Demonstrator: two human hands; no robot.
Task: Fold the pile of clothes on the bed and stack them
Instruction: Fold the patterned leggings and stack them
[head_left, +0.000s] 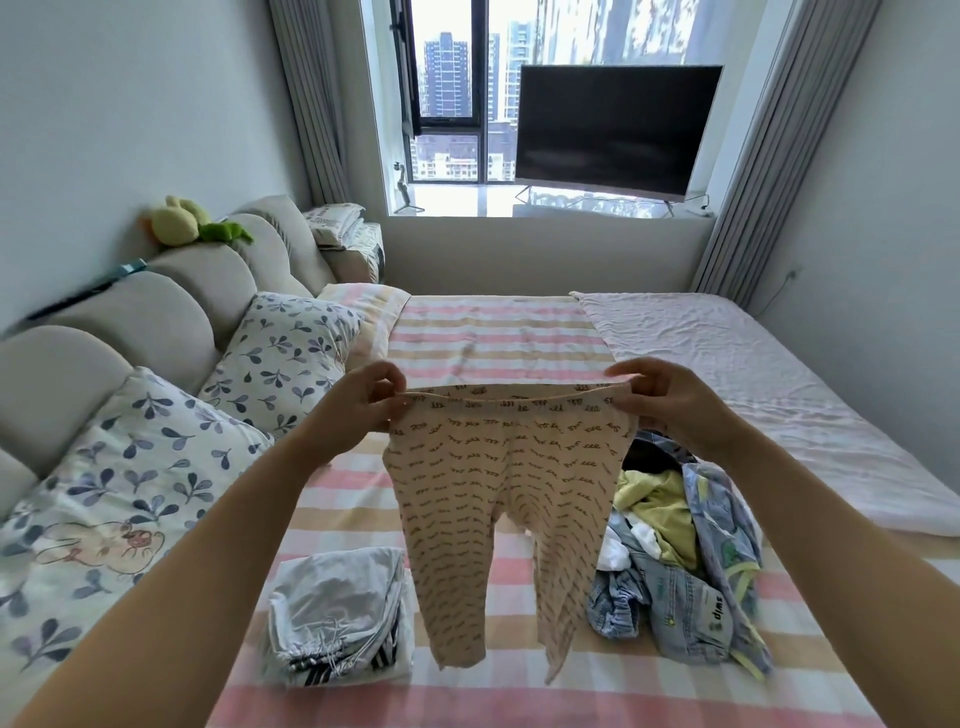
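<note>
Folded stack (337, 618), patterned leggings (498, 499) held up (both hands), denim label "swip" (719, 621)

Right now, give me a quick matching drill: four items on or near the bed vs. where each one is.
Items:
1. patterned leggings
2. folded stack
3. unfolded pile
4. plush toy

Places:
A. on top of the headboard
B. bed, near left
C. held up by the waistband in both hands
D. bed, near right

Pairs: 1-C, 2-B, 3-D, 4-A
</note>
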